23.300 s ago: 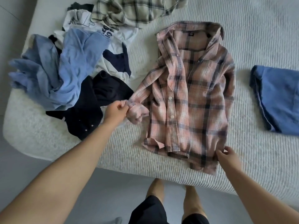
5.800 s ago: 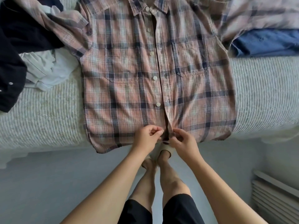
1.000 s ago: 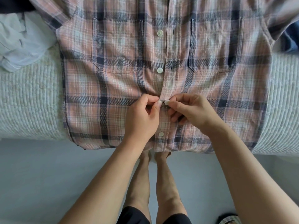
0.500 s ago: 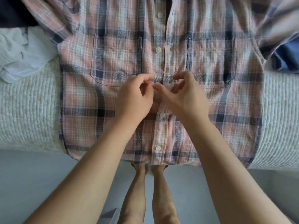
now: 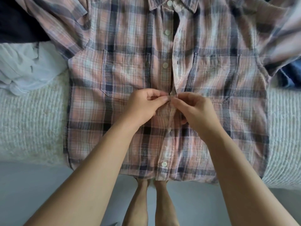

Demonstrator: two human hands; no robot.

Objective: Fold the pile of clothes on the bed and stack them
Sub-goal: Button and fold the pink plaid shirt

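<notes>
The pink plaid shirt (image 5: 167, 88) lies front-up and spread flat on the bed (image 5: 32, 121), hem hanging over the near edge, which judging by the pose keeps the placket straight and taut for buttoning before any fold. The left hand (image 5: 143, 106) and right hand (image 5: 195, 110) meet at the placket at mid-chest, each with thumb and forefinger pinching a fabric edge, apparently working a button through its hole; buttons beyond the hands look undone, those nearer the hem closed. A white garment (image 5: 24, 70) and a dark garment (image 5: 17, 22) wait left of the left hand, a blue garment (image 5: 290, 75) lies right of the right hand, and no brand, label or writing is readable.
</notes>
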